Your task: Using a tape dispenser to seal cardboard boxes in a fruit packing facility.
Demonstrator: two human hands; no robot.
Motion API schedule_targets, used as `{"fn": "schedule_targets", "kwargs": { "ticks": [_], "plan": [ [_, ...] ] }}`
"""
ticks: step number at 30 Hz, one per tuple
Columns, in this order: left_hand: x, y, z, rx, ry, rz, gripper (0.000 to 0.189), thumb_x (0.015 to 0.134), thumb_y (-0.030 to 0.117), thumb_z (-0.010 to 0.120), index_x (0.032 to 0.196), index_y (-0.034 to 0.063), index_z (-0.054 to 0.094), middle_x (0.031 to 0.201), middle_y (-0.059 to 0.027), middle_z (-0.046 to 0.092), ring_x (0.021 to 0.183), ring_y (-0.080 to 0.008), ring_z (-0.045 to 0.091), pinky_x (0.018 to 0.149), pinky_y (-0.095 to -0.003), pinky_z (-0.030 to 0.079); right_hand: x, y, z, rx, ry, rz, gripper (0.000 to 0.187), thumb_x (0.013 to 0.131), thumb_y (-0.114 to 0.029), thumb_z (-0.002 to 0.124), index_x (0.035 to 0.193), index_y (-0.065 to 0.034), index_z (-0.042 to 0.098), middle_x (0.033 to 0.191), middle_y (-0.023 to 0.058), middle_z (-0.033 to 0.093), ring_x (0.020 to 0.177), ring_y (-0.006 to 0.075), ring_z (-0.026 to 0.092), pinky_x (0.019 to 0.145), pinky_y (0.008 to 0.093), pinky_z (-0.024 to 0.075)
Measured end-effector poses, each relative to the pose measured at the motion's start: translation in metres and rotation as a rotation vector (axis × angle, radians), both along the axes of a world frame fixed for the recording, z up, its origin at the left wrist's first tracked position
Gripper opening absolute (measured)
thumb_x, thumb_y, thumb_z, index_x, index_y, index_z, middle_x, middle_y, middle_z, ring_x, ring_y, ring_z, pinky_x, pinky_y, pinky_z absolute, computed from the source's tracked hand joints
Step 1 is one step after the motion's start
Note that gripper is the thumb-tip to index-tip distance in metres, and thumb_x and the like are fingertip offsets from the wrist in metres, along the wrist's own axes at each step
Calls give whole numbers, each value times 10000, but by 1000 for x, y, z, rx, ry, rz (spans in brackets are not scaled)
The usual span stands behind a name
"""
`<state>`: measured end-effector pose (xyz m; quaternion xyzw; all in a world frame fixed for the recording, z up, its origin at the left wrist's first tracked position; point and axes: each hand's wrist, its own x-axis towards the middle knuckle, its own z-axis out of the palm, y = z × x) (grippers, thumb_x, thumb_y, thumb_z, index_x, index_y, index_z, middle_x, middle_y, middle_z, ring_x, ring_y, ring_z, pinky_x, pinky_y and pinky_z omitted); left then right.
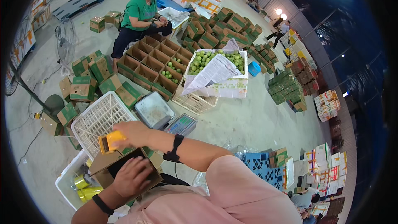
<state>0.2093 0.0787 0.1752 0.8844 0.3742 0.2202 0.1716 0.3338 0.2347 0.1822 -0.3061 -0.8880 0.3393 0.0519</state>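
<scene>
My right hand (133, 134) grips a yellow tape dispenser (111, 141), held just above a small cardboard box (104, 163). The box is tilted in front of my body, and its dark opening is partly visible. Over that opening lies my left hand (133, 174), slightly blurred, with its fingers stretched out. Whether its fingertips touch the inside of the box is hidden. Beyond the box leans a white plastic crate (104, 121). A bench scale with a metal platform (154, 109) and a lit display unit (181, 124) stands past my right hand.
A foam box of green round fruit (202, 60), partly covered by newspaper (214, 71), sits on a white crate (196, 102). Rows of open cartons (146, 71) stand before a seated person (140, 15). Closed green-brown cartons (82, 87), a fan (66, 42) and a foam box with tape rolls (67, 179) are leftward.
</scene>
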Motion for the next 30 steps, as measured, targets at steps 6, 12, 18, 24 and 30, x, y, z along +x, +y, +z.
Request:
{"fn": "schedule_targets", "kwargs": {
  "ticks": [6,12,18,24,30],
  "plan": [
    [-6,7,-7,4,107,-132,633,725,426,694,1229,74,540,1346,-115,471,1273,-313,418,1082,-484,294,29,31,45,-197,300,-342,604,749,-510,706,1134,-78,532,999,165,634,915,279,624,789,344,480],
    [-34,-24,-33,-343,171,-35,597,828,418,609,1322,113,466,1410,-89,424,1285,-303,417,1058,-459,339,14,4,22,-502,685,-181,618,709,-234,799,1193,-16,483,1029,99,591,959,152,564,829,300,467],
    [-75,-118,-10,-933,-403,346,328,893,226,573,1184,76,598,1187,-172,588,1133,-321,538,975,-411,407,42,-39,-38,-636,471,-126,697,745,-218,769,1315,-33,413,1149,105,554,1066,193,528,939,319,422],
    [-59,-128,-66,-328,-559,1068,528,944,238,487,1413,53,330,1410,-246,358,1320,-387,341,1072,-407,296,52,-56,-26,-573,497,-189,720,770,-155,741,1357,-23,346,1207,114,520,1123,182,515,965,317,420],
    [-79,-80,-78,-370,-634,1233,521,957,315,478,1382,34,373,1246,-223,541,1130,-343,547,950,-374,423,35,-49,-16,-807,541,-298,640,798,-92,680,1345,-22,356,1216,101,513,1105,163,522,941,296,432]
  ]
}}
